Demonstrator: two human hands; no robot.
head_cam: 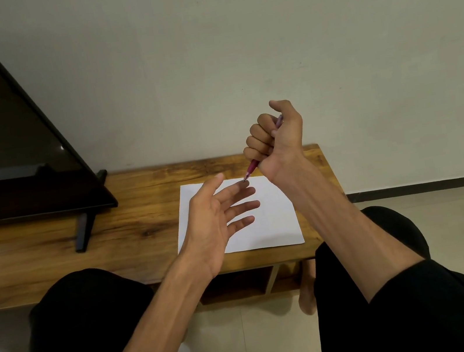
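A blank white sheet of paper (266, 225) lies on the right part of a low wooden table (128, 224). My right hand (275, 138) is raised above the sheet's far edge and grips a pink pen (252, 168) in a fist, with the tip pointing down and to the left. My left hand (216, 218) hovers over the sheet's left side, palm up, fingers spread and straight. The pen tip is at the tip of my left index finger.
A large black TV (4, 146) on a stand (83, 228) fills the table's left side. A pale wall rises right behind the table. My knees in black trousers (77, 340) sit before the table's front edge, over a tiled floor (460, 208).
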